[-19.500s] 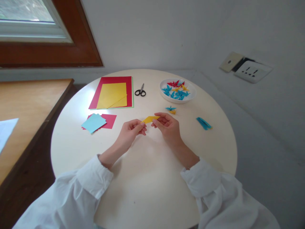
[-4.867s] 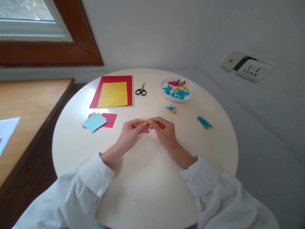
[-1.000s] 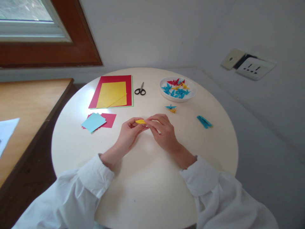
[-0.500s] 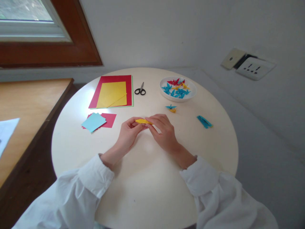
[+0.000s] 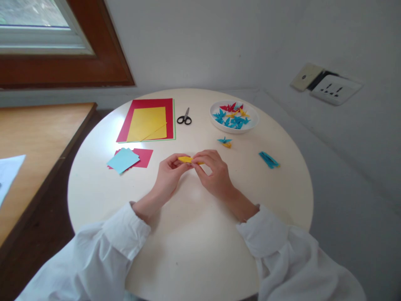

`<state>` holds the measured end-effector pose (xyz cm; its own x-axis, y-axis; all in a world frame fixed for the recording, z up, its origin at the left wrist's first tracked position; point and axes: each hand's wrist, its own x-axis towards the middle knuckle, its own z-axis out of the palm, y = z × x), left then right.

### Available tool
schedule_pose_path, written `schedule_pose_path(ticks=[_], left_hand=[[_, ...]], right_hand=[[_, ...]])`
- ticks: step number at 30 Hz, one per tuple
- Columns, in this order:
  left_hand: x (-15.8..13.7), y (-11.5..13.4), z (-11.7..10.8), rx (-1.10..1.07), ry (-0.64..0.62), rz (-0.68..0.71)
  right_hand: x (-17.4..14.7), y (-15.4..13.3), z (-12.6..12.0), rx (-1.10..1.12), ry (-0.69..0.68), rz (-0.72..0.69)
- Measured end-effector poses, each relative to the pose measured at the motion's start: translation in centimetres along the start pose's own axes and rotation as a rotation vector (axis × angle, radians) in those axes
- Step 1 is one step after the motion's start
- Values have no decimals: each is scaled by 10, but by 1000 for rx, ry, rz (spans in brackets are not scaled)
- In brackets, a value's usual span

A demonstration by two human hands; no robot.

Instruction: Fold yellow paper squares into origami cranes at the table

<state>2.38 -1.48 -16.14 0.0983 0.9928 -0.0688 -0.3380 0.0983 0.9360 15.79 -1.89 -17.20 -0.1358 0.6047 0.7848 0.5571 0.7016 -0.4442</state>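
A small folded piece of yellow paper (image 5: 184, 159) is pinched between my two hands above the middle of the round table. My left hand (image 5: 171, 173) grips its left part between thumb and fingers. The thumb and fingertips of my right hand (image 5: 214, 170) close on its right part and cover some of it. Just beyond my right hand lie a blue paper crane (image 5: 224, 140) and a small yellow folded paper (image 5: 227, 145). Further back, a white round dish (image 5: 233, 130) holds several red, yellow and blue paper cranes.
Black-handled scissors (image 5: 184, 120) lie beside stacked red paper (image 5: 170, 121) and yellow paper (image 5: 147, 121) at the back left. Nearer are light blue squares (image 5: 123, 160) over pink squares (image 5: 145, 158). Blue folded strips (image 5: 268, 159) lie at right. A wooden table (image 5: 46, 133) stands at left.
My right hand's fingertips have shifted slightly and pinch the yellow paper nearer its middle, so a bit of its right end shows. My left hand stays in place.
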Motion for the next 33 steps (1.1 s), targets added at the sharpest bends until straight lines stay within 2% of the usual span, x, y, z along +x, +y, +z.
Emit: schedule_pose_path(ticks=[11,15,18,22,25,28,33], left_hand=[[1,-1,-2,14,-40,21],[1,-1,-2,4,-53,4],[2,-1,-2,27,-53,-6],[2,-2,-1,17,-42,-18],[1,-2,0,-92,-51,-67],[-1,-2,0,-208,-77,-110],[-1,-4,0,-277,-118,-174]], right_hand=[[-1,2,0,-1,3,-63],[-1,2,0,16,-9,-27],[-2,2,2,60,-35,64],[-3,2,4,192,-56,271],[-4,2,5,303,-26,408],[-4,2,7,395,28,482],[-2,0,10,513,71,651]])
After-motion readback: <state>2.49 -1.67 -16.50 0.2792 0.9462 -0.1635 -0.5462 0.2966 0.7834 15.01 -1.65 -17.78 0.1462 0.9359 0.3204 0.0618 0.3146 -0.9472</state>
